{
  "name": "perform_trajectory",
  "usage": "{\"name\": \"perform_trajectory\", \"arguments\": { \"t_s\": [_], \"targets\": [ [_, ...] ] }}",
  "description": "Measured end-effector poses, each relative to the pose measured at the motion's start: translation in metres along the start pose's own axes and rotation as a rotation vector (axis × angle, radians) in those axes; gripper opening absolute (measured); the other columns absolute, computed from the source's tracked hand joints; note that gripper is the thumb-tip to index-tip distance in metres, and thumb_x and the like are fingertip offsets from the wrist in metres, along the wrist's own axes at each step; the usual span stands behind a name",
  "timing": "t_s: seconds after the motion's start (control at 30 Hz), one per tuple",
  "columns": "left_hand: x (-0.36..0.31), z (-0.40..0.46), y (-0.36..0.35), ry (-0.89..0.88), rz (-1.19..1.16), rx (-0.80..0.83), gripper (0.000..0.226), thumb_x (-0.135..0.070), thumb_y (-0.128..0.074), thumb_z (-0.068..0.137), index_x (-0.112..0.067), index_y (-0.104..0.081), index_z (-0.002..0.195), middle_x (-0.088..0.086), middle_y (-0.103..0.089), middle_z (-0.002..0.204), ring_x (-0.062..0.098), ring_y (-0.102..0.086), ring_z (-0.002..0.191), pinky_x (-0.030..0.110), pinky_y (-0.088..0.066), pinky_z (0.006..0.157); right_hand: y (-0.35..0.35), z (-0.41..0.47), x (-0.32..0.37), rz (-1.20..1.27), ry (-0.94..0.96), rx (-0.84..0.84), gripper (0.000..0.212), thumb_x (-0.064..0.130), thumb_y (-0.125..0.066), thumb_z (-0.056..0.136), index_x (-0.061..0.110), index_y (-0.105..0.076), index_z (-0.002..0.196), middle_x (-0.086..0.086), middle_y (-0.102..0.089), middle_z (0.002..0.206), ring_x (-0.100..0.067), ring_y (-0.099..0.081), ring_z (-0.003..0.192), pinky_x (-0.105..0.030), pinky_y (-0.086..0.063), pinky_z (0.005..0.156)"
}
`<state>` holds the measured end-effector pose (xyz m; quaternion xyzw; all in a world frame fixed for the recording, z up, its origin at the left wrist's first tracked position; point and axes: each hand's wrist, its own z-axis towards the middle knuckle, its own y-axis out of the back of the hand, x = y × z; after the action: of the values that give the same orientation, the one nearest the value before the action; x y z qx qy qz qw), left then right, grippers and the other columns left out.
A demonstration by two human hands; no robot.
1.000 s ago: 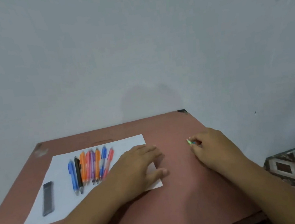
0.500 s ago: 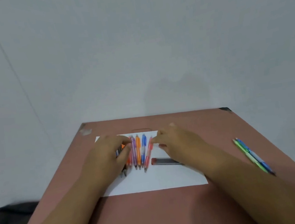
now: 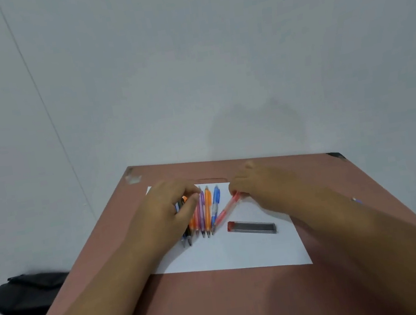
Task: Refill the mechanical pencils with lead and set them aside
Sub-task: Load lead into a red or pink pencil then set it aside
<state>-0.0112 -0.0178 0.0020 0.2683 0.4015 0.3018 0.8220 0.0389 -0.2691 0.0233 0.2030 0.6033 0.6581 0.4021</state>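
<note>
Several coloured mechanical pencils (image 3: 205, 211) lie side by side on a white sheet of paper (image 3: 231, 255). My left hand (image 3: 169, 211) rests over the left end of the row, fingers curled on the pencils there. My right hand (image 3: 256, 185) pinches the top end of a red pencil (image 3: 226, 209), which is angled away from the row with its tip still on the paper. A dark lead case with a red cap (image 3: 251, 227) lies on the paper to the right of the row.
The brown table (image 3: 223, 310) stands against a pale wall. A bit of a blue pencil (image 3: 356, 200) shows past my right forearm near the table's right edge. A black bag (image 3: 16, 304) sits on the floor at the left.
My view swung left from the table's right side to the paper. My right hand left the set-aside pencils, reached the row and pulled the red pencil's top end rightward. The left hand settled on the row.
</note>
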Motion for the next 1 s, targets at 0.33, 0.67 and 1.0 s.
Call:
{"name": "perform_trajectory", "arguments": {
  "t_s": [0.33,0.67,1.0],
  "targets": [
    [-0.051,0.043,-0.004,-0.049,0.246,0.205,0.041,-0.057,-0.057,0.095,-0.036,-0.062,0.129,-0.015,-0.067,0.124,0.01,-0.063,0.106,0.022,-0.044,0.091,0.022,-0.005,-0.015,0.095,-0.126,-0.135,0.037,0.004,-0.055,0.091,0.03,-0.059,0.116,0.014,-0.054,0.106,-0.014,-0.042,0.105,-0.036,-0.048,0.08],
    [-0.017,0.043,-0.024,0.06,0.116,0.086,0.017,-0.029,-0.053,0.104,-0.033,-0.07,0.104,-0.008,-0.062,0.07,0.007,-0.056,0.063,0.032,-0.051,0.061,0.01,-0.015,0.011,1.168,-0.592,-0.484,0.013,0.015,-0.071,0.094,0.026,-0.077,0.094,0.013,-0.071,0.076,-0.001,-0.062,0.069,-0.021,-0.053,0.068],
    [-0.01,0.04,-0.027,0.076,0.017,0.08,0.021,-0.029,-0.058,0.101,-0.027,-0.073,0.116,-0.005,-0.074,0.093,0.013,-0.066,0.083,0.033,-0.057,0.079,0.005,-0.024,0.011,1.262,-0.686,-0.555,0.006,0.023,-0.072,0.094,0.027,-0.077,0.092,0.011,-0.074,0.081,-0.002,-0.066,0.071,-0.021,-0.055,0.073]
  ]
}}
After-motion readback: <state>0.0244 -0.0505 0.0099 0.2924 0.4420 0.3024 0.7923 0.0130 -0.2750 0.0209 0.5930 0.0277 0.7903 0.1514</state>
